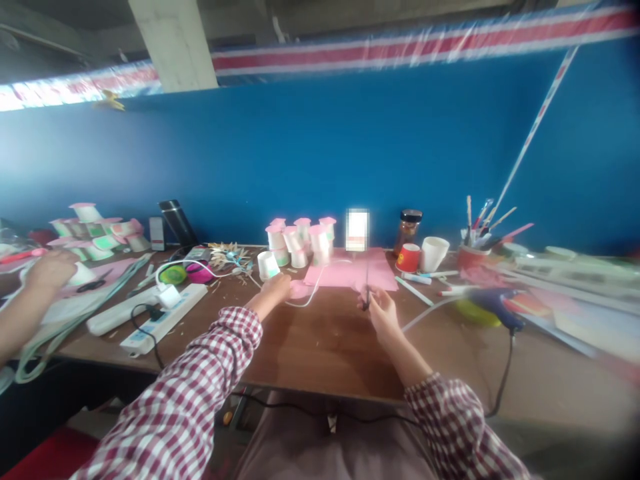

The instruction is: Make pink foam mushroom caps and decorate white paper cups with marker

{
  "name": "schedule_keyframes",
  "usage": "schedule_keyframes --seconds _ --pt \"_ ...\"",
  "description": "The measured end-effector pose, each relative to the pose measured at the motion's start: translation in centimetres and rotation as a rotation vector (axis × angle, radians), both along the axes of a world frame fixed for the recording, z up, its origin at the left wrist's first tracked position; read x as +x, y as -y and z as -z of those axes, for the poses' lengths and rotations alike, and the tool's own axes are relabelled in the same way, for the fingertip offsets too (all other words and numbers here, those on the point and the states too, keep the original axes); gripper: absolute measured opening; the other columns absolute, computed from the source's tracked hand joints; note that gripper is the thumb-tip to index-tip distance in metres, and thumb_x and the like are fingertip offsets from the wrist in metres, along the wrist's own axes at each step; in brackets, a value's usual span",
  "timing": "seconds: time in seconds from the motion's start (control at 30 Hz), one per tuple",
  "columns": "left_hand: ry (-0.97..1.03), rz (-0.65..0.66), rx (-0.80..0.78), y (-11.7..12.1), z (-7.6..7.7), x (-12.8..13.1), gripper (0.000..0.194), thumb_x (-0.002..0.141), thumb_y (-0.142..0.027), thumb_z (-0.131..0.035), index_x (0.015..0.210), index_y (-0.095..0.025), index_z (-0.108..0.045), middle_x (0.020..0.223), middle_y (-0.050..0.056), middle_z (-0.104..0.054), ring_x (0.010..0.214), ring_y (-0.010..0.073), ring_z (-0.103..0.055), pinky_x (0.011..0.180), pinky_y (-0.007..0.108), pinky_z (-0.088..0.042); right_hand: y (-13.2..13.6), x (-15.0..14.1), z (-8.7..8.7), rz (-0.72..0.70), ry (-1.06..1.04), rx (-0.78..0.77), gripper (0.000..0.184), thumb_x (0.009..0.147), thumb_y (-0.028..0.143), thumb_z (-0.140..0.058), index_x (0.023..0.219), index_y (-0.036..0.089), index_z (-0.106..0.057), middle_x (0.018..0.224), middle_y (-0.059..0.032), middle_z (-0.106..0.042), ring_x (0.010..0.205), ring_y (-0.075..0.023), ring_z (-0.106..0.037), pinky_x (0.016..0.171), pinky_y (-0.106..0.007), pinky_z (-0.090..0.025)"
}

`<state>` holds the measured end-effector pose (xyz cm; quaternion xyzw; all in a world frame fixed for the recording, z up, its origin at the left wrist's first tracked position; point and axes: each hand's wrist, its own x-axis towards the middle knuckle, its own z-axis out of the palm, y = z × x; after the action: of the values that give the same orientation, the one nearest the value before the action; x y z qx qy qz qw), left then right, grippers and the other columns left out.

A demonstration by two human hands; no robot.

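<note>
While the left hand closes its fingertips on the near edge of a small pink piece, the right hand has its fingers bent around the dark handles of what seem to be scissors, with the thin blade pointing away from the person. The piece is above the table, on the inner side of the left hand, and a white cup is just behind this hand; whether the fingers also touch the cup, I cannot tell. I also cannot tell how wide the scissors are open, because they are blurred. The piece looks like thin paper, so I judge it very light and rather soft: it can bend or crease if it is pressed hard, and a flat pinch near the edge, with the thumb on one side, should be enough. The scissors are probably the heavier and stiffer thing, and the handles are the right place to take them, with the fingers away from the blade. The cup looks like light paper, easy to dent or to tip, so it is better to hold it softly around the wall, below the rim. A white cord passes close to the piece, and it could catch a finger.
</note>
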<state>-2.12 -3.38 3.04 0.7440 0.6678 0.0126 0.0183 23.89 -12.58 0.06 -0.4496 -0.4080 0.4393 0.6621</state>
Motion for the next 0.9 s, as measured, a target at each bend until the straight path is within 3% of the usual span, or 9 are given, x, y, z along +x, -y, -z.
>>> schedule_keyframes --seconds 0.13,0.3,0.4,0.7,0.9 --pt "0.000 -0.094 -0.082 -0.7 0.3 1.0 0.041 0.076 -0.046 -0.061 0.095 -0.010 -0.064 0.096 0.020 -0.065 0.096 0.0301 -0.061 0.077 0.032 -0.047 0.1 0.0 -0.1 0.000 0.011 0.008 0.045 0.065 0.051 -0.071 0.091 0.015 -0.062 0.069 -0.0023 -0.063 0.057 -0.0128 -0.056 0.057 -0.028 -0.047" --pt "0.023 -0.158 -0.149 -1.2 0.0 0.8 0.034 0.086 -0.036 -0.054 0.114 -0.015 -0.055 0.112 0.009 -0.058 0.097 0.0206 -0.058 0.081 0.040 -0.050 0.3 -0.1 -0.5 0.012 0.013 0.009 0.045 0.064 0.051 -0.072 0.090 0.015 -0.063 0.069 -0.0032 -0.063 0.061 -0.0151 -0.058 0.058 -0.030 -0.049" --pt "0.056 -0.159 -0.140 -0.8 -0.4 0.6 0.035 0.087 -0.033 -0.054 0.116 -0.015 -0.053 0.115 0.009 -0.056 0.098 0.0203 -0.057 0.082 0.041 -0.050 0.3 -0.1 -0.5 0.008 0.001 0.016 0.044 0.065 0.051 -0.071 0.089 0.015 -0.063 0.068 -0.0027 -0.063 0.060 -0.0138 -0.057 0.058 -0.029 -0.049" --pt "0.145 -0.287 0.013 0.1 -1.1 0.7 0.018 0.074 -0.022 -0.060 0.090 -0.019 -0.067 0.093 0.010 -0.068 0.085 0.0241 -0.063 0.065 0.029 -0.045 0.3 -0.1 -0.4 -0.007 -0.011 0.030 0.043 0.065 0.049 -0.072 0.090 0.015 -0.063 0.070 -0.0029 -0.063 0.062 -0.0136 -0.057 0.059 -0.029 -0.049" --pt "0.195 -0.277 0.120 0.6 -3.0 0.1 0.014 0.072 -0.027 -0.059 0.080 -0.021 -0.068 0.090 0.006 -0.068 0.083 0.0221 -0.061 0.064 0.027 -0.042 0.3 0.0 -0.4 0.009 0.018 -0.004 0.045 0.065 0.050 -0.072 0.092 0.015 -0.063 0.070 -0.0025 -0.063 0.060 -0.0137 -0.058 0.057 -0.027 -0.048"
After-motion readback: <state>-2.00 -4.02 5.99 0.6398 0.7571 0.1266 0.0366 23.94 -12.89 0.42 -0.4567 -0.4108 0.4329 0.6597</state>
